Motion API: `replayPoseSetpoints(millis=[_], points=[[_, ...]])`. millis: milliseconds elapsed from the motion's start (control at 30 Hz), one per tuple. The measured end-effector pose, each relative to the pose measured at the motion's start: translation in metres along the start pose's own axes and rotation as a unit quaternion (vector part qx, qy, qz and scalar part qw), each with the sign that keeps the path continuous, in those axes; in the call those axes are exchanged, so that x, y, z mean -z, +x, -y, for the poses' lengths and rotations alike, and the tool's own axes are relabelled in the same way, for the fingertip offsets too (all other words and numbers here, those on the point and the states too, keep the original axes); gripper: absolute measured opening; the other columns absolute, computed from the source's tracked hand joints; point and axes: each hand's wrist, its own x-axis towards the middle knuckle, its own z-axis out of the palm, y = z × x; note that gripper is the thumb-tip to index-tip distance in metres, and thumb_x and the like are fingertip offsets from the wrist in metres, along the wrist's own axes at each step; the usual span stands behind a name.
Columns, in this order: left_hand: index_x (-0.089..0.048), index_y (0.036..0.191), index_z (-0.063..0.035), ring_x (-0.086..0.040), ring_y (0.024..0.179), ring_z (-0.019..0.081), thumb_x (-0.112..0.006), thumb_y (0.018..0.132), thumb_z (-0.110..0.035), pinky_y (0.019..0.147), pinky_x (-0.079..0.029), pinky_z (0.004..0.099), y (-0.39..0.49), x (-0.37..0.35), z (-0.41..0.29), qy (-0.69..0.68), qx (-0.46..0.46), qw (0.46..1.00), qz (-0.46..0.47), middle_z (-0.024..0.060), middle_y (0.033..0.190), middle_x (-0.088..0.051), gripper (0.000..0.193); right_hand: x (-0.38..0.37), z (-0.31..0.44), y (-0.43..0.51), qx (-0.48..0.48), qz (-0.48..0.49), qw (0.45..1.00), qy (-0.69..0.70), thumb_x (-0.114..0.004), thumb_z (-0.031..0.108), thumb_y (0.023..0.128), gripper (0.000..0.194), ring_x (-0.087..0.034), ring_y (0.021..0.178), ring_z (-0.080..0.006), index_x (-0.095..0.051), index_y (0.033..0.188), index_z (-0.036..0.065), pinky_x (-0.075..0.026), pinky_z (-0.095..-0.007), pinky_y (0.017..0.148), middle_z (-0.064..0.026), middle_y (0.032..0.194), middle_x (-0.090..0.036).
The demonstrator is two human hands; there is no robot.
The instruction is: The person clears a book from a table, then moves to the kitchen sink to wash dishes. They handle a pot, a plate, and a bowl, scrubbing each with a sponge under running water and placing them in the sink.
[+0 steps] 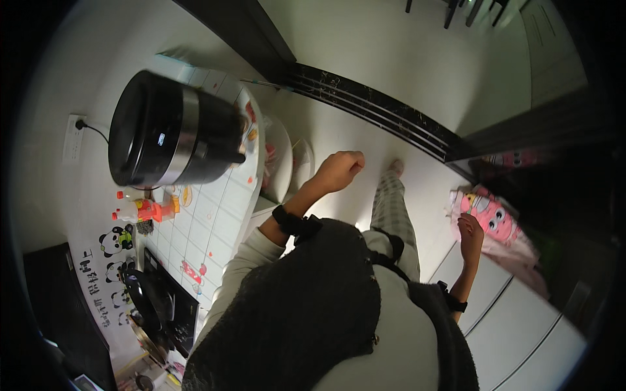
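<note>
Over the floor beside the counter, my left hand (341, 171) hangs with its fingers curled in and nothing visible in them. My right hand (470, 232) is raised on the other side, its fingers bent, in front of a pink cartoon-printed bag or cloth (501, 222). Whether it touches that or holds anything small cannot be told. Both wrists wear dark straps. A black appliance with a silver band and a lit display (183, 132), seemingly an air fryer, stands on the tiled-pattern countertop (220, 205) left of my left hand.
Bottles (142, 210) stand near the wall, with a black cooktop (171, 303) and pan (144, 293) farther along. Rounded shelves (279, 161) sit at the counter's end. A dark sliding-door track (371, 102) crosses the floor ahead. White cabinets (518, 322) are at the right.
</note>
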Motion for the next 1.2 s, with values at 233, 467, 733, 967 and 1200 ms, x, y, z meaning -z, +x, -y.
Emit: replayPoseSetpoints(millis=[233,467,733,967,1200], points=[[-0.062,0.095,-0.0021,-0.064,0.082,0.0296,-0.060,0.086,-0.016,0.073,-0.051,0.0378,0.160,0.054,0.006,0.004,0.125,0.991,-0.057,0.0146,0.087,-0.066,0.017,0.074,0.081,0.295,0.131,0.045,0.989,-0.052,-0.059,0.012,0.092,0.021,-0.062,0.092,-0.0135,-0.062,0.108,-0.001,-0.048,-0.0266,0.081,-0.0087,0.097,-0.067],[-0.063,0.092,-0.0026,-0.065,0.080,0.0310,-0.062,0.085,-0.018,0.071,-0.049,0.0382,0.274,0.104,0.046,-0.025,0.229,0.964,-0.132,0.0157,0.086,-0.066,0.017,0.056,0.200,0.515,0.177,0.097,0.978,0.060,-0.059,0.014,0.094,0.022,-0.062,0.091,-0.0136,-0.063,0.109,-0.001,-0.049,-0.0267,0.081,-0.0085,0.098,-0.067],[-0.063,0.095,-0.0024,-0.066,0.079,0.0293,-0.061,0.087,-0.020,0.071,-0.050,0.0374,0.489,0.186,0.128,0.052,0.276,0.944,-0.173,0.0177,0.085,-0.066,0.019,0.067,0.268,0.751,0.158,0.083,0.984,0.018,-0.062,0.012,0.089,0.022,-0.065,0.088,-0.0168,-0.064,0.108,0.001,-0.052,-0.0291,0.077,-0.0097,0.098,-0.068],[-0.062,0.096,0.0022,-0.063,0.077,0.0188,-0.061,0.087,-0.013,0.072,-0.050,0.0297,0.798,0.269,0.103,-0.036,0.088,0.989,-0.117,0.0116,0.084,-0.067,0.018,0.136,0.308,0.918,0.125,-0.004,0.991,0.042,-0.061,0.015,0.089,0.025,-0.065,0.090,-0.0199,-0.064,0.107,-0.001,-0.052,-0.0318,0.079,-0.0125,0.100,-0.068],[-0.063,0.100,0.0012,-0.065,0.082,0.0193,-0.060,0.088,-0.011,0.075,-0.051,0.0307,1.114,0.301,-0.010,-0.024,-0.042,0.998,-0.046,0.0118,0.089,-0.068,0.017,0.209,0.255,1.065,0.031,-0.061,0.997,0.034,-0.061,0.016,0.087,0.025,-0.064,0.087,-0.0193,-0.065,0.103,-0.002,-0.051,-0.0324,0.079,-0.0103,0.095,-0.069]])
